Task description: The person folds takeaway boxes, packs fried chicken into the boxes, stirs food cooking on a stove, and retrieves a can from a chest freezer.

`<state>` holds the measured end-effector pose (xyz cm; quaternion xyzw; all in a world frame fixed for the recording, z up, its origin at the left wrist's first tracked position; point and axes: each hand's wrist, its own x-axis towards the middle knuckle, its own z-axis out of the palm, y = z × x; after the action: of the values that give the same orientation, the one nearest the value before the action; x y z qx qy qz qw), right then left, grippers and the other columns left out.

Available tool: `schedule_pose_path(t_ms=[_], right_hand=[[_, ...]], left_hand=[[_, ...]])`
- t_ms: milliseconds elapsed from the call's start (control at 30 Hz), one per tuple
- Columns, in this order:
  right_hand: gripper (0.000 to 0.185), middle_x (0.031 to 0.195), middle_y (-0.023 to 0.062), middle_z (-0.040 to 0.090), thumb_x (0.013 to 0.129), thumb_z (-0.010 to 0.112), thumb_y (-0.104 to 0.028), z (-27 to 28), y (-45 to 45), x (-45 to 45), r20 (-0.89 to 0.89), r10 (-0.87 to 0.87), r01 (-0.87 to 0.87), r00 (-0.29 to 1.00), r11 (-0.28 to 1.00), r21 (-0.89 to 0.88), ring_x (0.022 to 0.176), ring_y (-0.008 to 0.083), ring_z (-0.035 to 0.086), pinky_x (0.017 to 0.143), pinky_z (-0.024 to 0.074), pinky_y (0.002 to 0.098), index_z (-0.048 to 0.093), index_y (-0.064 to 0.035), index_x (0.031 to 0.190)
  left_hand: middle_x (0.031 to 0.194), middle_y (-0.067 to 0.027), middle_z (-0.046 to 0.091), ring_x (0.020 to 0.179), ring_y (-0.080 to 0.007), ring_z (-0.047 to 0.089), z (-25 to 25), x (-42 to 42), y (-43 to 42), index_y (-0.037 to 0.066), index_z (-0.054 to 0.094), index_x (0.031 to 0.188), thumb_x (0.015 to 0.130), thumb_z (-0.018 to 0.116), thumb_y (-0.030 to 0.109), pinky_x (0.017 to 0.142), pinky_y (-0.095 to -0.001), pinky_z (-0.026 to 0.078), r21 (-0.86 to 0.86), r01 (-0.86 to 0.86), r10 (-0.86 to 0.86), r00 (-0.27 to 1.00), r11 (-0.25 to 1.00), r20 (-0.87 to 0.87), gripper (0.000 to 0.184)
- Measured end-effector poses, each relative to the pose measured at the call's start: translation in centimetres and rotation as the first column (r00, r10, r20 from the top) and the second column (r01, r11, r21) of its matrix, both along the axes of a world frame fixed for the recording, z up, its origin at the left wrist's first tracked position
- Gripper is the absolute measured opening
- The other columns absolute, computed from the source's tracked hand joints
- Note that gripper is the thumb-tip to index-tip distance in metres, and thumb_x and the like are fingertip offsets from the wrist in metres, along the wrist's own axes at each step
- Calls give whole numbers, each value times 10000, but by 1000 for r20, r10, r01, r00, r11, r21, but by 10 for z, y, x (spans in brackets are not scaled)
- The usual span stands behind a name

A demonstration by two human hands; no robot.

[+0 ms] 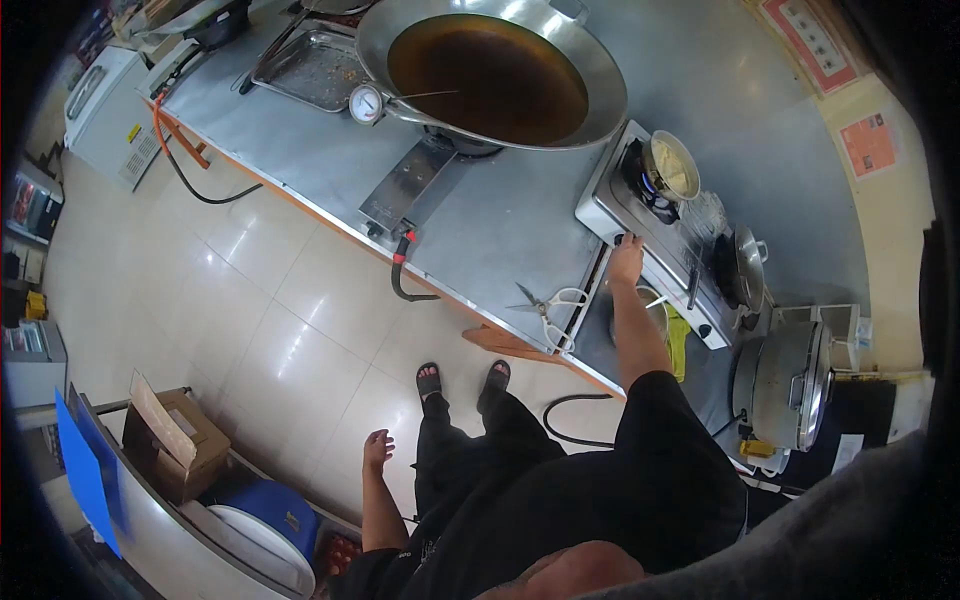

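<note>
My right hand [626,261] reaches to the front of a two-burner gas stove [690,262], its fingers closed on the control knob [621,240] at the left end. A blue flame [650,185] burns on the left burner beneath a small pan [653,150] holding pale yellow food. On the other burner sits a lidded metal pan [742,265]. Beside my right forearm are a small pot [655,310] with a white handle in it and a green cloth [678,345]. My left hand [377,450] hangs over the floor, fingers loosely apart, holding nothing.
A large wok [607,110] of dark brown liquid, with a dial thermometer [367,103], stands on the metal table [510,220]. White-handled scissors [548,312] lie near the table edge. A big lidded pot [780,385] is at right, a cardboard box [185,435] behind at left.
</note>
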<state>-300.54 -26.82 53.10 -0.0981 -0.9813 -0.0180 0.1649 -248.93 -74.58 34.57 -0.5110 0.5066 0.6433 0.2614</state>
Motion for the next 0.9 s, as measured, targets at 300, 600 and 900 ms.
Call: schedule_pose_path(t_ms=[300,600,900], right_hand=[[291,1134,250,513,813,622,-73,9,-5,4,-29,10,-14,1000,989,-148,919,425,621,785,536,459,533,13,1076],[258,1096,240,525,814,620,-90,-3,1,-1,-102,-22,-1,995,976,-216,929,432,595,802,518,490,533,2,1039],[228,1052,249,549,810,627,-105,5,-9,2,-135,-82,43,987,963,-268,923,436,592,807,515,490,557,15,991]], left_hand=[[1005,-62,654,856,-193,627,10,-14,2,122,561,1214,925,559,343,725,-360,485,-8,9,-9,1000,1000,-20,364],[1020,-70,650,873,-195,628,-1,-13,9,115,539,1238,937,554,339,726,-363,494,24,0,1,998,1000,-56,376],[1022,-77,650,851,-196,626,8,-8,5,110,533,1244,944,544,335,707,-359,493,-5,3,-3,1000,1000,-29,375]])
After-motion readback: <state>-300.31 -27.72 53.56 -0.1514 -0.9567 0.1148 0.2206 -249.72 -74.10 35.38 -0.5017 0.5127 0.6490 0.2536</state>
